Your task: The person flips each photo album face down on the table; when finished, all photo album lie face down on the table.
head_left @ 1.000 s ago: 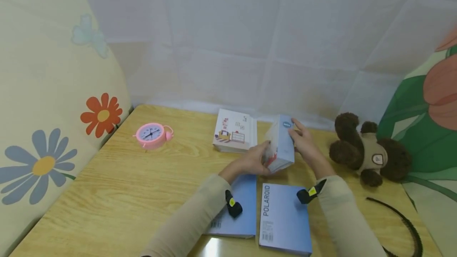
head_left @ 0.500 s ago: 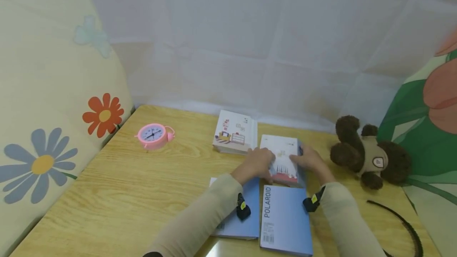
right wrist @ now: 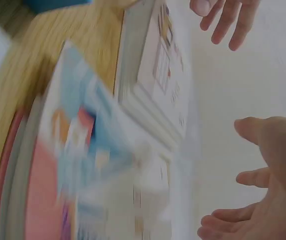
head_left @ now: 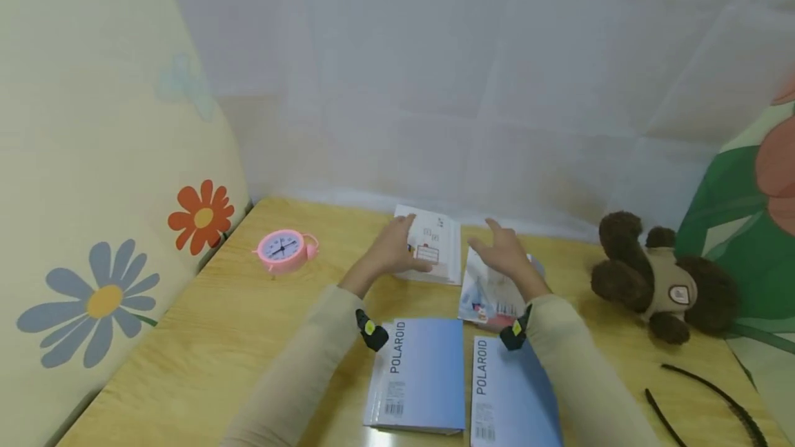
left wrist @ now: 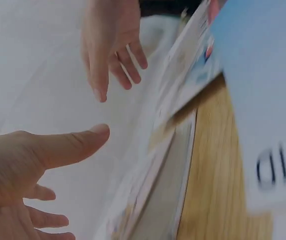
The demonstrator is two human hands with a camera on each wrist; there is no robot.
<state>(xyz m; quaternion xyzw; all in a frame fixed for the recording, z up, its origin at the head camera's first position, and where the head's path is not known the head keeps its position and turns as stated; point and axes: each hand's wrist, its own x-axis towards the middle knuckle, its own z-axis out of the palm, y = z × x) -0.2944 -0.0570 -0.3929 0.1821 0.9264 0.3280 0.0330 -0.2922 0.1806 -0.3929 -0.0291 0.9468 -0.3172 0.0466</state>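
Note:
Both hands hover over the back of the table with fingers spread and nothing held. My left hand (head_left: 391, 250) is above the left part of a thick white album (head_left: 435, 254) with a printed room scene. My right hand (head_left: 504, 254) is over a second white album (head_left: 487, 285); a cover or sheet (right wrist: 90, 135) with a blue and pink picture lies askew on its top, blurred in the right wrist view. Nearer to me lie two blue albums, the left one (head_left: 422, 371) and the right one (head_left: 512, 392), both printed POLAROID. My right sleeve hides part of the right blue album.
A pink alarm clock (head_left: 286, 250) stands at the back left. At the right lies a brown plush toy (head_left: 667, 281) in a tan shirt, with a black headband (head_left: 727, 399) in front of it. A white cloth (head_left: 385, 88) hangs behind the table.
The right-hand white album was tilted in both hands, then laid flat on the table. Both hands have since let go; the left moved left over the other white album, the right shifted up.

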